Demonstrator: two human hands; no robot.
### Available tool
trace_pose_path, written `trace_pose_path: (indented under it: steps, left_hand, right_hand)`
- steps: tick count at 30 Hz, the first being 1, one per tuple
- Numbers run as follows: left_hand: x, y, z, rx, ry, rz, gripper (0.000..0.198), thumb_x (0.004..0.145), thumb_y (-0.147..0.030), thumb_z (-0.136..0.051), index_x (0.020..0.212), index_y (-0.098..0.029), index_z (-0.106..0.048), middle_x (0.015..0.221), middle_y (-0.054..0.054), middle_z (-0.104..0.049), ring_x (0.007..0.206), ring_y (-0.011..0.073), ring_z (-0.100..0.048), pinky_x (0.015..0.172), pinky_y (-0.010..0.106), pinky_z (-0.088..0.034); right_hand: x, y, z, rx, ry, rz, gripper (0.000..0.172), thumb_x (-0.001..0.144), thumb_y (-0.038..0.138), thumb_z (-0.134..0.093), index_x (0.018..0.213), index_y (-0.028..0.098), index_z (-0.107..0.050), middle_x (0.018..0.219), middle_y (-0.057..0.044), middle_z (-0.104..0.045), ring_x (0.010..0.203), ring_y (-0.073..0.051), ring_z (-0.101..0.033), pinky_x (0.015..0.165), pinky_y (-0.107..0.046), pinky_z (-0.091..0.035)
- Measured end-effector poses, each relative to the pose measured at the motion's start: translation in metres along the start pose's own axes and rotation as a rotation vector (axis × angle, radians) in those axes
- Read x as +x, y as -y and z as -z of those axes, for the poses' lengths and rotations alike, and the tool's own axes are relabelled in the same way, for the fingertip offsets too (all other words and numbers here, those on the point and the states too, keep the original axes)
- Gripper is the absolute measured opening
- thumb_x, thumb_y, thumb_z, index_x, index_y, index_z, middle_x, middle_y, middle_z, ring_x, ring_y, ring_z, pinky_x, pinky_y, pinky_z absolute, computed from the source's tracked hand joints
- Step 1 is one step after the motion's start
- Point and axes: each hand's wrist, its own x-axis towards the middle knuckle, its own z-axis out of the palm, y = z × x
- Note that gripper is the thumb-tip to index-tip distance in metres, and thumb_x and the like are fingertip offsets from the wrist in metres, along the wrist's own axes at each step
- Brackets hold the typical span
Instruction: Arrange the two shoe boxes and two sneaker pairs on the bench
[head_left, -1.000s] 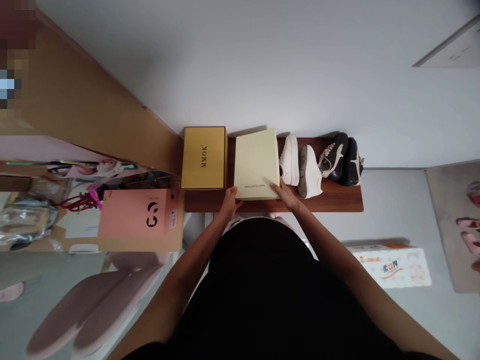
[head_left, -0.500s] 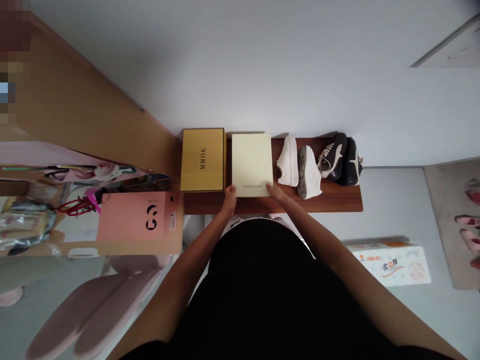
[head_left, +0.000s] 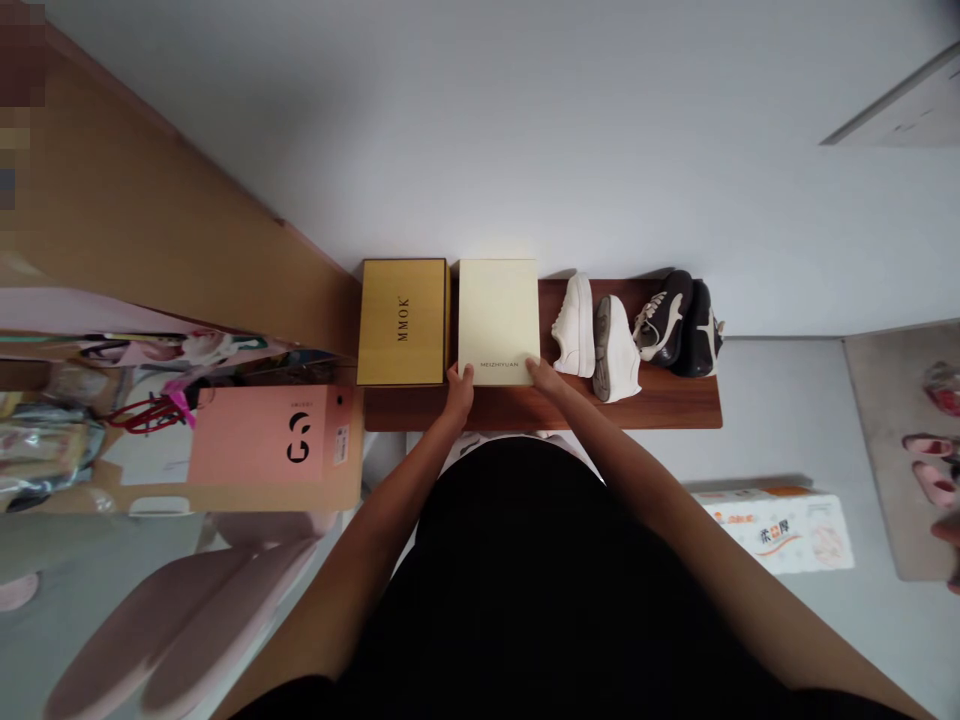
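Both hands grip a cream shoebox (head_left: 498, 310) marked MEIZHIYUAN by its near corners. My left hand (head_left: 460, 392) is closed on the left corner, thumb on the lid. My right hand (head_left: 546, 380) closes on the right corner the same way; the fingers under the box are hidden. The box sits over a brown wooden shelf (head_left: 637, 413), close to the wall. Just left of it is a yellow shoebox (head_left: 402, 320) marked MMOK. To its right stand a pair of white shoes (head_left: 576, 325), then a pair of black shoes (head_left: 701, 330) with light trim.
On the left, a desk holds a pink box (head_left: 259, 435) and several packets (head_left: 45, 450). A pink chair (head_left: 187, 620) stands below it. A white tissue pack (head_left: 780, 530) lies on the floor at right, near a mat (head_left: 877, 420) with pink slippers (head_left: 930, 480).
The cream shoebox has moved slightly away from me, towards the wall, and a little to the left, nearer the yellow box. Both hands have stayed on it.
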Motion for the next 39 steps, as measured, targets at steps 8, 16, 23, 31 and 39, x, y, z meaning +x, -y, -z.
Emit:
trace_pose_path:
  steps: [8, 16, 23, 31, 39]
  left_hand:
    - [-0.035, -0.013, -0.003, 0.274, -0.105, -0.086, 0.074, 0.093, -0.037, -0.063, 0.155, -0.014, -0.032, 0.167, 0.022, -0.030, 0.159, 0.0296, -0.024, 0.131, 0.046, -0.016]
    - [-0.078, -0.035, -0.054, 0.250, 0.237, -0.311, 0.063, 0.094, -0.036, -0.063, 0.152, -0.020, -0.042, 0.160, 0.018, -0.044, 0.151, 0.0284, -0.040, 0.123, 0.046, -0.034]
    - [-0.061, -0.043, -0.171, 0.355, 0.324, -0.150, 0.089, 0.077, -0.021, -0.080, 0.155, -0.008, -0.039, 0.163, 0.026, -0.037, 0.154, 0.0346, -0.034, 0.125, 0.043, -0.028]
    - [-0.029, -0.036, -0.205, 0.476, 0.327, 0.006, 0.060, 0.072, -0.021, -0.083, 0.128, -0.007, -0.063, 0.131, 0.022, -0.069, 0.124, 0.0334, -0.065, 0.102, 0.037, -0.050]
    - [-0.034, -0.061, -0.203, 0.729, 0.312, -0.227, 0.043, 0.078, -0.026, -0.081, 0.116, -0.013, -0.067, 0.123, 0.018, -0.071, 0.119, 0.0342, -0.066, 0.103, 0.037, -0.048]
  right_hand:
    - [-0.037, 0.004, 0.016, -0.036, -0.185, -0.092, 0.053, 0.095, 0.055, -0.058, 0.131, 0.017, -0.064, 0.137, -0.017, -0.067, 0.136, -0.032, -0.057, 0.121, -0.051, -0.037]
    - [-0.105, -0.054, 0.135, -0.142, -0.544, -0.124, 0.057, 0.089, 0.056, -0.061, 0.126, 0.014, -0.067, 0.125, -0.018, -0.070, 0.115, -0.031, -0.066, 0.104, -0.049, -0.052]
    - [-0.096, -0.109, 0.183, -0.499, -0.327, -0.264, 0.085, 0.069, 0.051, -0.084, 0.138, 0.010, -0.056, 0.137, -0.024, -0.059, 0.135, -0.040, -0.048, 0.113, -0.054, -0.039]
    - [-0.069, -0.123, 0.197, -0.481, -0.106, -0.124, 0.042, 0.069, 0.050, -0.082, 0.091, 0.018, -0.067, 0.102, -0.010, -0.072, 0.099, -0.028, -0.066, 0.091, -0.040, -0.052]
    - [-0.062, -0.106, 0.205, -0.388, 0.044, 0.098, 0.041, 0.080, 0.054, -0.072, 0.098, 0.017, -0.069, 0.087, -0.007, -0.073, 0.083, -0.026, -0.066, 0.079, -0.038, -0.054]
